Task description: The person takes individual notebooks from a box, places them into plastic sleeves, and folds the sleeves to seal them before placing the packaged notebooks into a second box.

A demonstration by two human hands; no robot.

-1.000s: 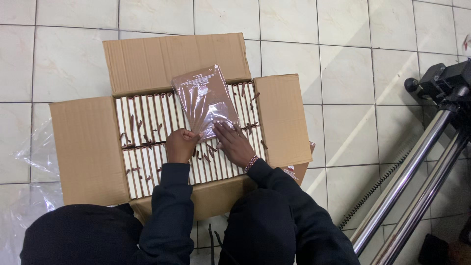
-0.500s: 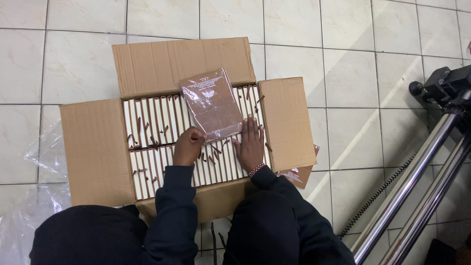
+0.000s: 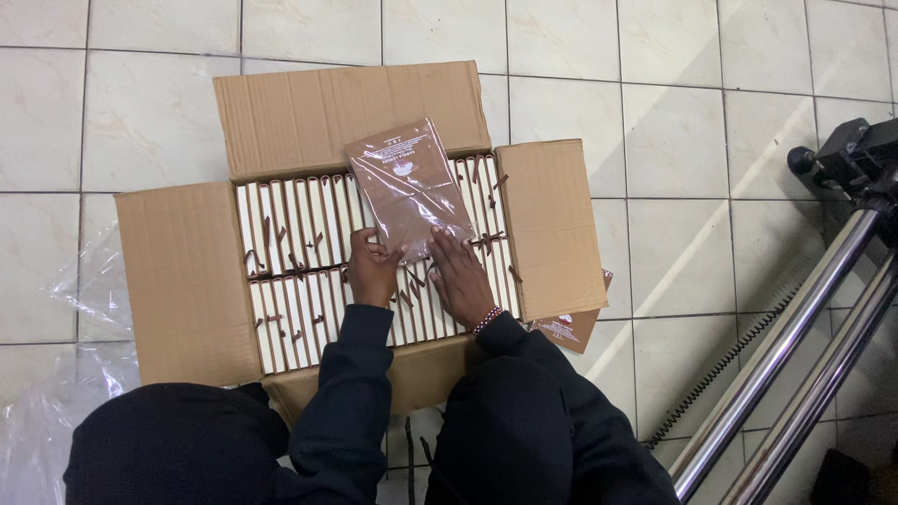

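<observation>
The left hand (image 3: 372, 269) is clamped on the glossy wrapped brown book (image 3: 408, 184); the right hand (image 3: 462, 277) lies flat on the book rows in the cardboard box (image 3: 187, 281).

You have a single view, worn on your head and aimed almost straight down. It looks over your dark sleeves and knees onto the open cardboard box (image 3: 318, 122) on the tiled floor (image 3: 702, 140), which fills the middle of the picture. The camera sits at about arm's reach above the box, so all four flaps fit in view. A tripod (image 3: 795, 365) crosses the lower right corner. No second view shares the scene.
</observation>
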